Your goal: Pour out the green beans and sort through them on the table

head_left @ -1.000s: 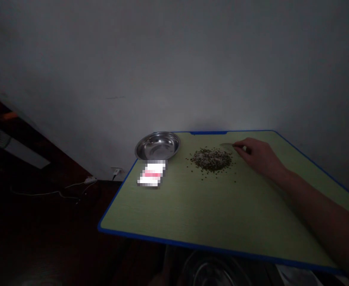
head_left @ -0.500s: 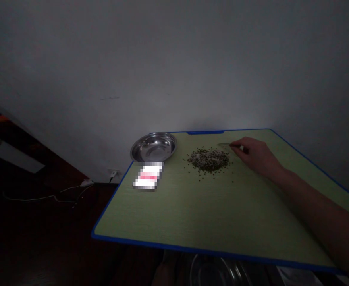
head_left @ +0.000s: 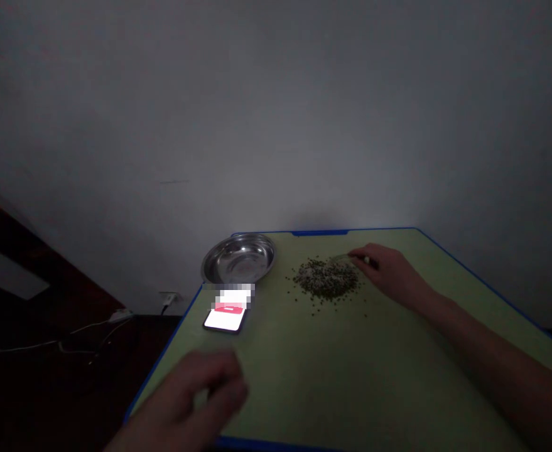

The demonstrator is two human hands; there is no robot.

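My right hand (head_left: pixel 389 271) reaches across a green table (head_left: pixel 332 370) and pinches a small spoon (head_left: pixel 344 257) whose tip meets the far edge of a pile of mixed grains and beans (head_left: pixel 325 279). My left hand (head_left: pixel 195 392) is raised over the table's near left corner, blurred, fingers loosely curled, and nothing shows in it. A steel bowl (head_left: pixel 238 258) stands at the table's far left corner, left of the pile. A lit phone (head_left: pixel 226 314) lies just in front of the bowl.
The table has a blue rim and stands against a plain grey wall (head_left: pixel 276 113). On the dark floor to the left run white cables (head_left: pixel 82 333) to a wall socket (head_left: pixel 169 297). The room is dim.
My left hand has come up into view at the near left corner. The view has tilted, so the table sits lower in frame. My right hand keeps the spoon at the pile.
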